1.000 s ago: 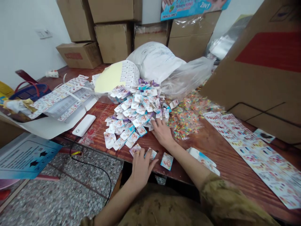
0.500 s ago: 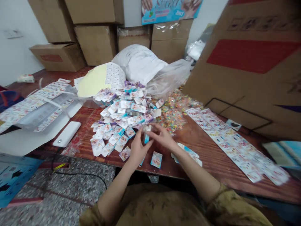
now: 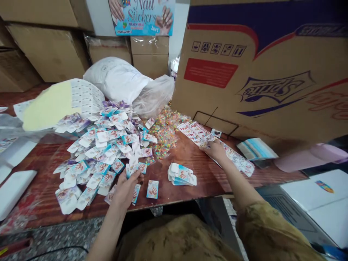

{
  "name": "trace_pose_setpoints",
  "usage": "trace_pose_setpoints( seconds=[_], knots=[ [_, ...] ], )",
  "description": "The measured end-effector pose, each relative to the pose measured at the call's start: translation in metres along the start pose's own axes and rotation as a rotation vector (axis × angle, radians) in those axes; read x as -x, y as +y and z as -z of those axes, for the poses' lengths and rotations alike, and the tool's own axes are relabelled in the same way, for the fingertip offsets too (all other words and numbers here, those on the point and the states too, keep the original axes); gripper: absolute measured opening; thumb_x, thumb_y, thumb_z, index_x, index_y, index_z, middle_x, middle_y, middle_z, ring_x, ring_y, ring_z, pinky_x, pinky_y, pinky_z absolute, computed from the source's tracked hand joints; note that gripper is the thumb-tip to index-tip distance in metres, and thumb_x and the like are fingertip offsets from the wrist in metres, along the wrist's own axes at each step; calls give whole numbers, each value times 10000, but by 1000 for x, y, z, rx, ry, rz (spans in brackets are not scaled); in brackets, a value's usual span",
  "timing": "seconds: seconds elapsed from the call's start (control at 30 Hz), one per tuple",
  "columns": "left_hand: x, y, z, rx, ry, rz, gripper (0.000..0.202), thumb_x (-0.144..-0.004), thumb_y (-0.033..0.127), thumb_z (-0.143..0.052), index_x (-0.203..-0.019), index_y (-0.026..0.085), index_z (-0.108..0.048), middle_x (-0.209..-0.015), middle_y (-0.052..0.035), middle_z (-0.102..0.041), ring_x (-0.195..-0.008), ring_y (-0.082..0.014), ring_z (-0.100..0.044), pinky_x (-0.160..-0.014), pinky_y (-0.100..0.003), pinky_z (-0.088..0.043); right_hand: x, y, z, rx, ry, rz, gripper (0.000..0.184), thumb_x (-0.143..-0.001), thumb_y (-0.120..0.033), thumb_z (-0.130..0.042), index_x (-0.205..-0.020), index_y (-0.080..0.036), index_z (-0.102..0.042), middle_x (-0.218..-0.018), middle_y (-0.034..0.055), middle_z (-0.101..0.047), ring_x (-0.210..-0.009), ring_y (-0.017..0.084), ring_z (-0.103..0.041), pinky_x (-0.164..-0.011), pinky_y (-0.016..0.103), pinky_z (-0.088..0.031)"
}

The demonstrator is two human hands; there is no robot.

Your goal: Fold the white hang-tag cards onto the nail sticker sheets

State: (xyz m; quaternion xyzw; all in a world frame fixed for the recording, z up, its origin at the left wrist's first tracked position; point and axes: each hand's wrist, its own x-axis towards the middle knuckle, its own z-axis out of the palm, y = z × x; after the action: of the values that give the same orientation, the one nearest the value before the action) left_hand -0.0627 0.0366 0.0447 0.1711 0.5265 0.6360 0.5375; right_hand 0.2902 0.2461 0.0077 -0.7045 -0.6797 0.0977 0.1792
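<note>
A heap of small printed header cards (image 3: 103,145) covers the left half of the red-brown table (image 3: 195,166). My left hand (image 3: 126,186) is closed on one small card (image 3: 132,167) at the near edge of the heap. My right hand (image 3: 216,149) reaches right and rests on a long sticker sheet (image 3: 217,145), fingers curled on its edge. A short stack of cards (image 3: 181,174) and a single card (image 3: 152,189) lie between my hands. Small colourful packets (image 3: 165,130) are piled behind.
A big printed carton (image 3: 266,76) leans at the right. White and clear plastic bags (image 3: 127,83) and brown boxes (image 3: 51,50) stand behind the heap. A yellow-backed sheet (image 3: 54,105) lies at left. A white box (image 3: 13,188) sits at the near left edge.
The view has swung right. My hands, together over a card half a second ago, have parted: the right moved out to the sticker sheet, the left stayed by the heap holding a card.
</note>
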Motion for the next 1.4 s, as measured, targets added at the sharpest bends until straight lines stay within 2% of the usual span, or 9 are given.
trace_pose_setpoints(
  seconds=[0.27, 0.37, 0.63, 0.77, 0.83, 0.93, 1.03, 1.27, 1.4],
  knots=[
    [14, -3, -19, -54, -67, -95, 329, -595, 311, -851, -792, 130, -659, -673, -16, -659, -609, -145, -622, -596, -249, -521, -7, 16, -13, 50, 41, 38, 468, -617, -450, -797, -924, -148, -614, -1022, 161, -606, -944, 310, -563, -814, 371, -412],
    [18, -1, -22, -76, -65, -115, 334, -602, 339, -848, -777, 124, -662, -698, -38, -682, -632, -153, -639, -620, -249, -529, -6, 12, -11, 0, 89, 73, 361, -688, -475, -735, -834, -172, -603, -958, 139, -610, -941, 300, -549, -824, 377, -405],
    [22, -8, -27, -101, -136, -140, 260, -677, 334, -809, -772, 130, -679, -730, -43, -689, -677, -159, -641, -659, -261, -534, -8, 2, 18, -307, 162, 43, 513, -683, -699, -635, -611, -196, -561, -648, 60, -594, -630, 207, -547, -627, 342, -421],
    [27, -7, -46, -114, -181, -151, 220, -697, 313, -795, -786, 137, -697, -792, -56, -713, -770, -184, -667, -754, -295, -544, 22, -34, 46, -583, 152, 135, 532, -714, -688, -632, -897, -190, -579, -652, -4, -585, -563, 148, -538, -546, 277, -430],
    [31, -6, -63, -121, -223, -161, 235, -689, 299, -803, -833, 140, -706, -876, -73, -730, -847, -203, -678, -810, -312, -540, 52, -67, 59, -930, 95, 223, 551, -684, -531, -766, -1088, -215, -566, -675, -32, -578, -562, 132, -534, -533, 258, -434],
    [35, -5, -88, -56, -290, -177, 314, -671, 285, -819, -923, 157, -684, -974, -72, -728, -907, -215, -680, -845, -337, -538, 101, -115, 72, -1110, 0, 296, 434, -697, -394, -808, -1058, -243, -620, -691, -25, -593, -610, 133, -567, -565, 256, -480],
    [33, -5, -100, 28, -220, -260, 309, -666, 268, -824, -896, 173, -640, -834, -12, -710, -831, -182, -673, -815, -320, -539, 134, -143, 72, -1142, -81, 313, 324, -721, -373, -795, -985, -244, -656, -683, -12, -603, -596, 136, -561, -547, 265, -488],
    [26, -3, -91, 48, -129, -307, 322, -634, 244, -844, -823, 175, -593, -770, 18, -678, -786, -167, -663, -785, -306, -539, 144, -154, 51, -1184, -257, 309, 341, -732, -434, -774, -988, -233, -674, -680, 1, -642, -594, 148, -589, -539, 279, -499],
    [27, 8, -83, 89, -52, -299, 361, -612, 232, -846, -881, 172, -612, -771, 17, -676, -783, -160, -656, -804, -303, -529, 113, -130, 55, -1129, -107, 290, 296, -758, -411, -756, -992, -240, -699, -689, 2, -632, -578, 135, -570, -530, 263, -477]
  ],
)
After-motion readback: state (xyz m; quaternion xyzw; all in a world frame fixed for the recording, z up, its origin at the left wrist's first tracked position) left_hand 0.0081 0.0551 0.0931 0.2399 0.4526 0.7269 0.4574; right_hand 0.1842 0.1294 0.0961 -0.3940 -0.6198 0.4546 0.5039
